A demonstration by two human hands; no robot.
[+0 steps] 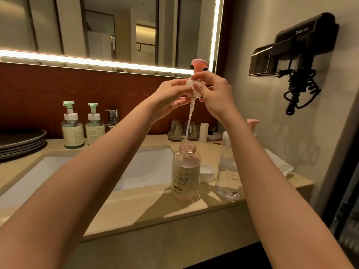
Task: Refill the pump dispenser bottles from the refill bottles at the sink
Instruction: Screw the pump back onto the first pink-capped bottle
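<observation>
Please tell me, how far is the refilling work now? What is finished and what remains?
Done: the pink bottle on the counter is open, its neck bare. In hand: both hands, left and right, hold its pink pump head above it, the tube tip just over the neck. Left: nothing is being poured; the clear bottle beside it stands untouched, and the two green-pump bottles behind the sink keep their pumps on.

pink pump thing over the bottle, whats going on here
A person is refilling soap dispensers at a bathroom sink. Both hands, left hand and right hand, hold the pink pump head lifted clear above the open bottle, its dip tube hanging over the mouth. The bottle stands uncapped on the counter, holding pinkish liquid. A clear refill bottle stands just to its right. Two green-pump dispensers wait capped at the back left.
</observation>
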